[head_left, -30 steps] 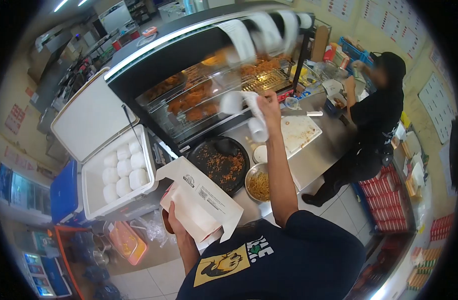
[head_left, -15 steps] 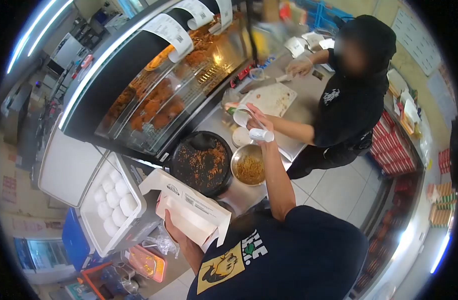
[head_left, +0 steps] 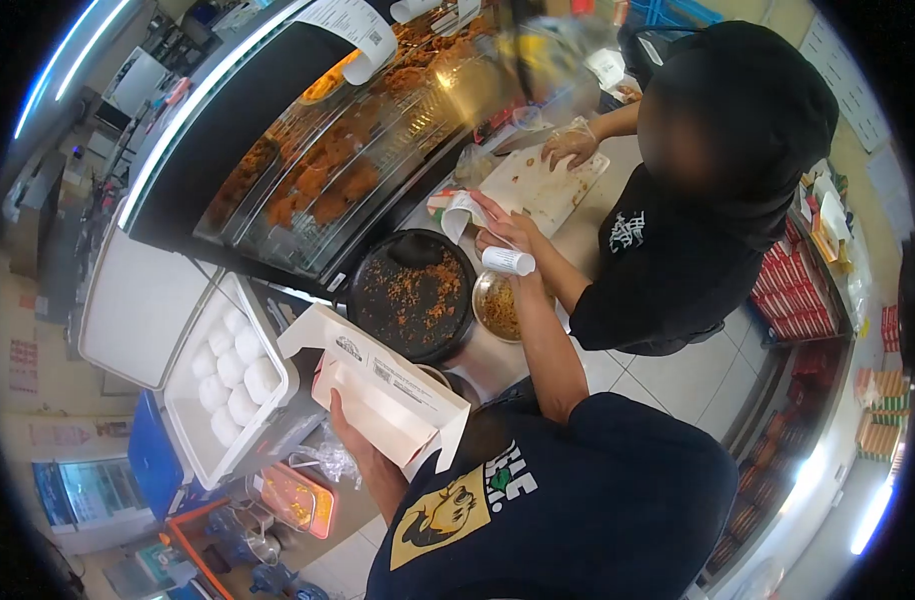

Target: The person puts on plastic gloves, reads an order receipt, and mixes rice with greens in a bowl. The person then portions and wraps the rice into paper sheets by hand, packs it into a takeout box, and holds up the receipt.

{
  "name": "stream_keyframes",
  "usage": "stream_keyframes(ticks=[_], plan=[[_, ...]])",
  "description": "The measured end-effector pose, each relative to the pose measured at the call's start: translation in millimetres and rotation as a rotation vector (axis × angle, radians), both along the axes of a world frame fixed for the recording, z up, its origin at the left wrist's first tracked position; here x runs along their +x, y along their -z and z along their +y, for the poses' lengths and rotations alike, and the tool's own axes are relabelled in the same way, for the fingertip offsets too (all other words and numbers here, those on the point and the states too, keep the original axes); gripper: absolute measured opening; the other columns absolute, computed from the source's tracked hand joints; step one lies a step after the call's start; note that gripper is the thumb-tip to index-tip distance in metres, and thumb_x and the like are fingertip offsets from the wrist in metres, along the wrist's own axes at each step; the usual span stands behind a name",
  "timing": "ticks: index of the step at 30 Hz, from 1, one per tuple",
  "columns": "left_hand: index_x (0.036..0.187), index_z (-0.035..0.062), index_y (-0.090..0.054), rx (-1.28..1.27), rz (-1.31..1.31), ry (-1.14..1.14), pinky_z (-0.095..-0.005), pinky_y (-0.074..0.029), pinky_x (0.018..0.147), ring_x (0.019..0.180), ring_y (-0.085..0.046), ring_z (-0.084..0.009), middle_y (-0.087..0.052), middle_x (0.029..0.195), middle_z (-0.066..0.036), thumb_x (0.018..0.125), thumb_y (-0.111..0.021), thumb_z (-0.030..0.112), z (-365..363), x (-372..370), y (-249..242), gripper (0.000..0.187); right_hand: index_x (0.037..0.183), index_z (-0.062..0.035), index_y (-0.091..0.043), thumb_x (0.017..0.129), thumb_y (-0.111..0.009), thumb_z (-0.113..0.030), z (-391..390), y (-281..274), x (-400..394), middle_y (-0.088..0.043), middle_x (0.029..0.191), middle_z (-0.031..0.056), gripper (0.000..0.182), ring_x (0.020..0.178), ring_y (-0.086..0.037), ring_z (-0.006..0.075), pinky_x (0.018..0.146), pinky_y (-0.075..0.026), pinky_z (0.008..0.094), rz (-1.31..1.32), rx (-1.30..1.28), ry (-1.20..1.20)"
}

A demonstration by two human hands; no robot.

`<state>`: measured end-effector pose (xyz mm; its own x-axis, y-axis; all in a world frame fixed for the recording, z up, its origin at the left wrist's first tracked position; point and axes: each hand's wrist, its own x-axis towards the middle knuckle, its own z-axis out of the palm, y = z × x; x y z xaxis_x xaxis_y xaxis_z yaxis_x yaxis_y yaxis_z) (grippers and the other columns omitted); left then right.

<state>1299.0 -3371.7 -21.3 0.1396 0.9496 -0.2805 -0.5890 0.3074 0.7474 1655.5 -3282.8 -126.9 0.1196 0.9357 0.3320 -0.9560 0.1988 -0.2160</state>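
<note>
My left hand (head_left: pixel 352 438) grips the side of an open white cardboard box (head_left: pixel 410 382) with a pinkish inside and its flaps raised. My right hand (head_left: pixel 513 230) is stretched over the counter, closed on a long curling paper receipt (head_left: pixel 508 262). One end of the strip lies across my wrist. A co-worker's bare forearm (head_left: pixel 566 280) reaches in right beside it, and that hand partly overlaps mine. Below are a round black tray (head_left: pixel 408 300) with orange-brown crumbs and a metal bowl (head_left: pixel 498 308) of yellowish crumbs, partly hidden by my arm.
A heated glass case (head_left: pixel 318 180) of fried food stands at the back. On the left, an open white cooler (head_left: pixel 193 440) holds round white packets. The co-worker's gloved hand (head_left: pixel 571 145) rests over a white cutting board (head_left: pixel 538 195). Red boxes (head_left: pixel 793 285) are stacked right.
The co-worker has leaned closer, and their gloved hand has come down from a pale-handled tool to the cutting board. My hands still hold the box and the receipt. The view has shifted slightly.
</note>
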Motion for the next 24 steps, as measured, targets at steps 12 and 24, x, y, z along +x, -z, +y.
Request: stream_keyframes(ticks=[12, 24], plan=[[0.139, 0.0004, -0.037, 0.039, -0.018, 0.003, -0.0394, -0.043, 0.099, 0.116, -0.055, -0.0275, -0.052, 0.130, -0.016, 0.099, -0.037, 0.039, -4, -23, 3, 0.055, 0.142, -0.0010, -0.032, 0.085, -0.059, -0.002, -1, -4, -22, -0.051, 0.129, 0.0103, 0.063, 0.046, -0.040, 0.0035, 0.045, -0.036, 0.0209, 0.040, -0.025, 0.003], [0.139, 0.0003, -0.037, 0.043, 0.015, -0.033, -0.0395, -0.044, 0.098, 0.115, -0.055, -0.0274, -0.053, 0.129, -0.016, 0.099, -0.038, 0.039, -6, -29, 3, 0.055, 0.144, -0.0002, -0.030, 0.083, -0.057, -0.001, -3, -5, -32, -0.052, 0.131, 0.0103, 0.066, 0.045, -0.040, 0.0034, 0.046, -0.036, 0.0209, 0.065, -0.051, 0.010]])
